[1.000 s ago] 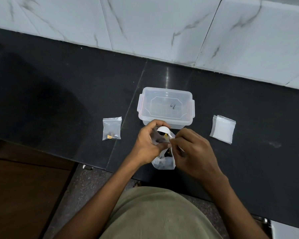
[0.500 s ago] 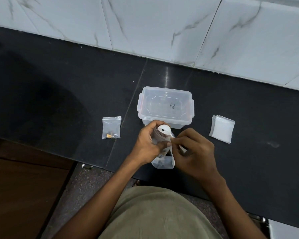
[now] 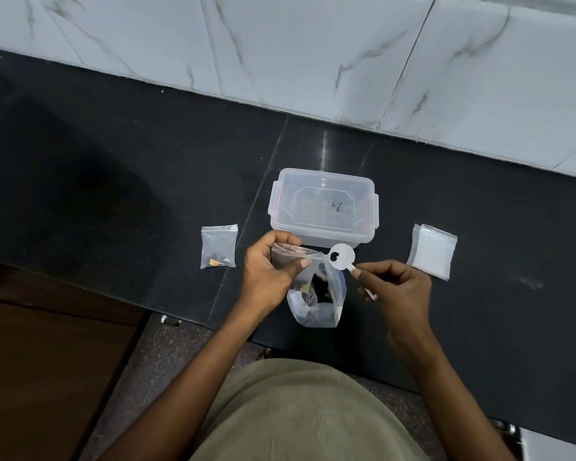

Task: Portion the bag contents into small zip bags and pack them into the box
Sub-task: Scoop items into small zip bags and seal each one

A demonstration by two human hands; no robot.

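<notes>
The left hand (image 3: 270, 274) pinches a small zip bag (image 3: 293, 259) open; the right hand (image 3: 396, 287) pinches a white spoon (image 3: 341, 257) carrying dark bits just right of its mouth. The source bag (image 3: 316, 304) stands below both grips, the lidded box (image 3: 323, 207) directly beyond, a filled bag (image 3: 219, 246) left, empty bags (image 3: 433, 251) right. Half a second ago the spoon sat against the left hand; now it is drawn clear.
</notes>
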